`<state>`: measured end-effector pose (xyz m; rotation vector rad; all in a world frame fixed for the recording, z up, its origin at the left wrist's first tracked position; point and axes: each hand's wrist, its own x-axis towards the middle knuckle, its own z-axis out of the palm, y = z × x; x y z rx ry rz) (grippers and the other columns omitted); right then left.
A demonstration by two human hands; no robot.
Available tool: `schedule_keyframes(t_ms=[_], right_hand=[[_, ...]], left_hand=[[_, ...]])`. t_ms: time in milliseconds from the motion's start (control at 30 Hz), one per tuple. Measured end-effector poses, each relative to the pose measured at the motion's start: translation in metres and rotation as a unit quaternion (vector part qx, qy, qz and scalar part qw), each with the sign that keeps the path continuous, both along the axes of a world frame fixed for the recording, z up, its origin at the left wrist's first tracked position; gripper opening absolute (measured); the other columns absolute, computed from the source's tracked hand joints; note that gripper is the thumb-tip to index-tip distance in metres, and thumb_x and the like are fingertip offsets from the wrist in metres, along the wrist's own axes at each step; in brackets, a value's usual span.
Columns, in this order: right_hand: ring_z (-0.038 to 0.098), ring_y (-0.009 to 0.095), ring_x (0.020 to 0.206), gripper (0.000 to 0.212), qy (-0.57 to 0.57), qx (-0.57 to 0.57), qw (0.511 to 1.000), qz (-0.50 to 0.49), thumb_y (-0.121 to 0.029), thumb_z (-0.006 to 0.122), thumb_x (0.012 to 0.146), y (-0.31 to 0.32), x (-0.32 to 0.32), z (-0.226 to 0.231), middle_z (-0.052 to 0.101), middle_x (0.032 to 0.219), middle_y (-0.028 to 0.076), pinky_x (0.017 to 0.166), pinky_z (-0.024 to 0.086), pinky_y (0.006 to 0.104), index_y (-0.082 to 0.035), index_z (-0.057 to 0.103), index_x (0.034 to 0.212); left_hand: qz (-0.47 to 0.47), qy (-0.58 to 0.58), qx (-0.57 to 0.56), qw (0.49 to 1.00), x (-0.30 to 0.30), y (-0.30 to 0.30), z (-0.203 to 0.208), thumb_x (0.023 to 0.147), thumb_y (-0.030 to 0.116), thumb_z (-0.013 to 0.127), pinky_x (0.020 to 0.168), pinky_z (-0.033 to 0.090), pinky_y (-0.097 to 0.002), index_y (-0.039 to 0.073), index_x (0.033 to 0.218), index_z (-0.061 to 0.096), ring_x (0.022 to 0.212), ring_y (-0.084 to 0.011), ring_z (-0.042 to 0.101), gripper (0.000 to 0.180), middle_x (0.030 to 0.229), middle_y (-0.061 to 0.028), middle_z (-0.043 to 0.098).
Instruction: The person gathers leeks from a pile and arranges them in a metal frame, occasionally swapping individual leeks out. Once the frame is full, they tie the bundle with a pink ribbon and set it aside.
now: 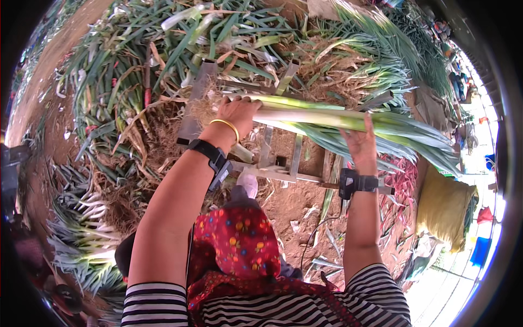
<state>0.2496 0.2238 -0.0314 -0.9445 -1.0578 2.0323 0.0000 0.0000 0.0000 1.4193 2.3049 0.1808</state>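
A bunch of long leeks (310,116) lies crosswise in front of me, with pale stems and roots at the left and green leaves at the right. My left hand (237,113) is closed over the white stems near the roots. Farther right, my right hand (359,143) holds the bunch where it turns green, one digit up across its front; the leeks partly hide the other fingers. Beneath the bunch stands a low metal frame (298,158) with upright posts and crossbars.
Loose leeks (122,82) are heaped at the far left, and more leeks (376,71) lie at the far right. Another pile (90,218) is at the near left. Red strips (402,182) and a yellow sack (444,207) lie on the right. A foot (248,184) is by the frame.
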Motion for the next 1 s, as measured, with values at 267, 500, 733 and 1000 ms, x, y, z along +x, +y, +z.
schedule_keyframes(t_ms=[267, 500, 733, 1000], right_hand=[[0.054, 0.026, 0.109, 0.039, -0.446, 0.459, 0.729, 0.243, -0.022, 0.064, 0.082, 0.002, -0.04, -0.046, 0.057, 0.116, 0.01, 0.093, 0.043, 0.0423, -0.011, 0.055, 0.119], [0.048, 0.023, 0.111, 0.064, -0.525, 0.713, 0.376, 0.272, -0.011, 0.071, 0.068, 0.052, -0.057, -0.071, 0.051, 0.122, 0.003, 0.102, 0.035, 0.039, -0.015, 0.048, 0.128], [0.051, 0.026, 0.106, 0.052, -0.498, 0.706, 0.391, 0.318, -0.008, 0.061, 0.067, 0.039, -0.075, -0.023, 0.059, 0.112, 0.006, 0.09, 0.043, 0.0356, -0.012, 0.056, 0.118], [0.056, 0.025, 0.091, 0.04, -0.462, 0.574, 0.49, 0.466, -0.012, 0.063, 0.067, -0.052, -0.05, -0.003, 0.061, 0.093, 0.006, 0.078, 0.047, 0.0354, -0.009, 0.059, 0.107]], left_hand=[[0.094, -0.082, -0.007, 0.992, -0.075, 0.001, -0.179, 0.078, 0.008, 0.058, 0.082, 0.048, -0.0425, 0.019, 0.117, 0.059, 0.093, -0.0328, 0.061, 0.04, 0.099, -0.015, 0.063], [0.078, 0.006, 0.003, 0.997, -0.078, 0.013, -0.159, 0.07, -0.001, 0.056, 0.096, 0.036, -0.0459, 0.018, 0.108, 0.064, 0.111, -0.0261, 0.051, 0.042, 0.111, -0.0072, 0.059], [0.175, 0.233, 0.211, 0.933, -0.051, 0.014, -0.134, 0.07, 0.0, 0.057, 0.101, 0.027, -0.0448, 0.02, 0.118, 0.054, 0.11, -0.0229, 0.048, 0.052, 0.109, -0.0034, 0.056], [0.074, 0.087, 0.125, 0.986, 0.015, -0.045, -0.145, 0.067, 0.002, 0.055, 0.09, 0.033, -0.043, 0.012, 0.101, 0.056, 0.098, -0.0255, 0.049, 0.035, 0.097, -0.0073, 0.053]])
